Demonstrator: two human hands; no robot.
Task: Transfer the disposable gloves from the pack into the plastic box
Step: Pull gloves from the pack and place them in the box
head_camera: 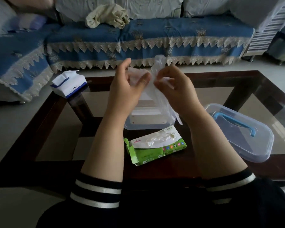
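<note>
Holding a clear disposable glove (156, 83) up between both hands, the person works above the middle of a glass-topped coffee table (260, 86). The left hand (125, 89) has its thumb and curled fingers on the thin film at the glove's left side; the right hand (173, 89) pinches the film between thumb and fingertips just beside it, at about three o'clock from the left hand. The glove's loose end hangs down from the right hand toward six o'clock, its tips dangling over the near right edge of the plastic box.

That plastic box (138, 125) stands open on the table directly beneath the hands. It is clear-walled, and something white lies inside it, though what it is cannot be told through the hands and film.

At six o'clock from the box, close to it, lies the green-and-white glove pack (154, 148), flat on the table with its end flap open at the left. Crumpled clear film shows through the opening in its top face.

The box's lid (247, 142), clear with a blue handle, lies flat at about four o'clock from the box, well apart. At ten o'clock, near the table's far left corner, sits a blue-and-white tissue pack (69, 84) with a white sheet sticking up.
</note>
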